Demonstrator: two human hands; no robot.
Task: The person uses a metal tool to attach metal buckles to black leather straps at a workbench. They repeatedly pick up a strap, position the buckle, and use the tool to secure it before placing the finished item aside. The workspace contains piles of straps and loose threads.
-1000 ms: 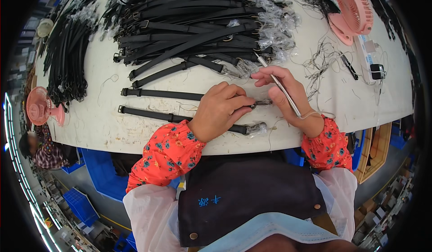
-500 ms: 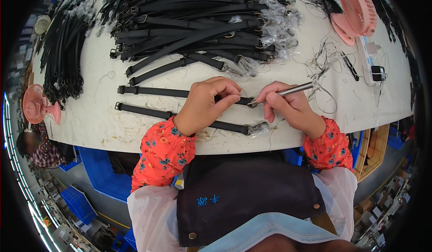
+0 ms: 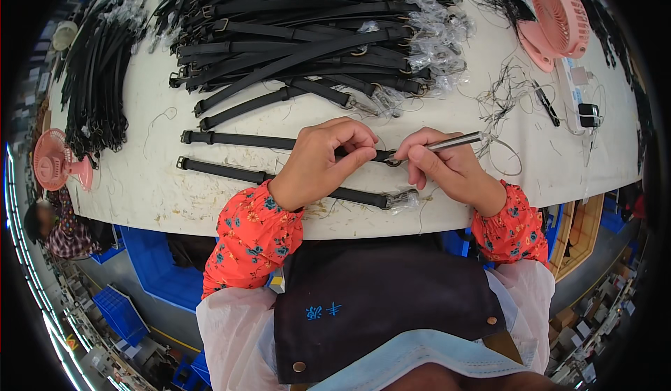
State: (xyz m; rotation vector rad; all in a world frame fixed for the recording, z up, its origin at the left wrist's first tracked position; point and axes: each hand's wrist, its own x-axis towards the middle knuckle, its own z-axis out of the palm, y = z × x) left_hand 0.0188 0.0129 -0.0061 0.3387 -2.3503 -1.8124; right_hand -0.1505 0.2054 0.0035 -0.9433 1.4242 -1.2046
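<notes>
On a white tabletop (image 3: pixel 140 181) littered with thread scraps, the left hand (image 3: pixel 323 160) pinches a black strap (image 3: pixel 237 140) lying flat near the front edge, the right hand (image 3: pixel 447 167) grips a metal tool (image 3: pixel 454 141) at its ring, below a strap pile (image 3: pixel 300 34), pink fans (image 3: pixel 559 17) at both sides, blue crates (image 3: pixel 122 310) on the floor.

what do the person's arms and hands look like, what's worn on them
Both hands are bare: no gloves, rings or watch show on the left hand or the right hand. Each forearm wears an orange-red floral fabric sleeve cover with a gathered cuff at the wrist, over a pale pink garment.
</notes>
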